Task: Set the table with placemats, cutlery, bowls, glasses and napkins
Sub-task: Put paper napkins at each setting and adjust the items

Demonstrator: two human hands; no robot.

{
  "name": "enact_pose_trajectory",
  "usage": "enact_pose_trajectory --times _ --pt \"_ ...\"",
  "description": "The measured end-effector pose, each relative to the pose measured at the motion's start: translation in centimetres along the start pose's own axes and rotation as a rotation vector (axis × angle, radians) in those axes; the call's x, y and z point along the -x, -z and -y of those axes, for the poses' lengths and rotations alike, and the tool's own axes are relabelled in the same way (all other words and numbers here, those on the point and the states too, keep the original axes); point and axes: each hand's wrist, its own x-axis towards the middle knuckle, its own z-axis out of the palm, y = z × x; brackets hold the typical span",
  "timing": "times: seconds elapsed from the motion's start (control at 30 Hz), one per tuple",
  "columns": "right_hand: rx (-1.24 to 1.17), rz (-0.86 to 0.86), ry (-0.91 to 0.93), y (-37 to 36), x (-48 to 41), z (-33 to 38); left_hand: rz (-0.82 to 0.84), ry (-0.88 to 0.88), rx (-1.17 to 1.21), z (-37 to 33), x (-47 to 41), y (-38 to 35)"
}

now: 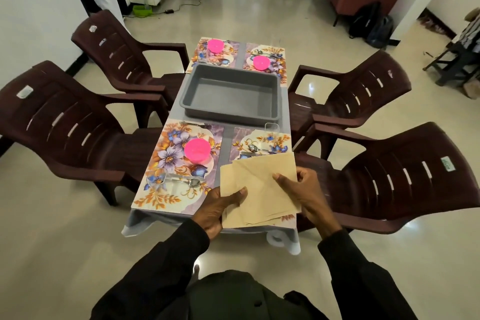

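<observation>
- A shallow grey rectangular plastic tray (231,96) sits mid-table on a pale grey tablecloth (135,223).
- Nearer than the tray and to its right, both hands hold a fanned stack of beige square paper napkins (262,189) above the near-right floral placemat (262,138), where a metal spoon (253,148) lies.
- The left hand (215,209) grips the stack's left edge. Its thumb is pressed on top and its other fingers are hidden beneath.
- The right hand (309,189) pinches the stack's right side, thumb on top and fingers curled behind the paper.
- Nearer than the tray and to its left, the near-left floral placemat (166,153) carries a bright pink plastic bowl (197,149), a clear glass (155,180) and a metal fork (192,125).
- Beyond the tray, the far-left floral placemat (200,57) bears a second pink bowl (215,45), and the far-right floral placemat (279,70) bears a third pink bowl (261,62).
- Dark brown plastic armchairs (78,122) flank the tray, two on each side.
</observation>
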Motion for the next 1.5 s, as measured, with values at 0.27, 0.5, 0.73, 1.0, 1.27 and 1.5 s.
enact_pose_trajectory --times 0.27,0.5,0.73,1.0,1.27,1.5 --pt "0.116 -0.014 0.190 -1.9 -0.9 2.5 0.016 -0.021 0.011 -2.5 0.0 1.1" --pt "0.450 0.055 0.685 -5.4 0.0 2.1 0.040 -0.022 0.023 -4.8 -0.7 3.1" --pt "0.600 0.239 0.705 -7.0 0.9 -0.7 0.090 0.012 0.152 -6.6 -0.6 4.6" --pt "0.520 0.136 0.649 -8.0 0.7 -0.8 0.087 0.038 0.147 -6.6 -0.9 5.2" --pt "0.479 0.186 0.567 -7.9 1.2 -1.2 0.055 -0.016 -0.028 -6.3 -1.3 5.5" --pt "0.412 -0.027 0.332 -8.5 -1.2 -0.7 0.051 0.022 -0.072 -5.4 -1.8 5.9"
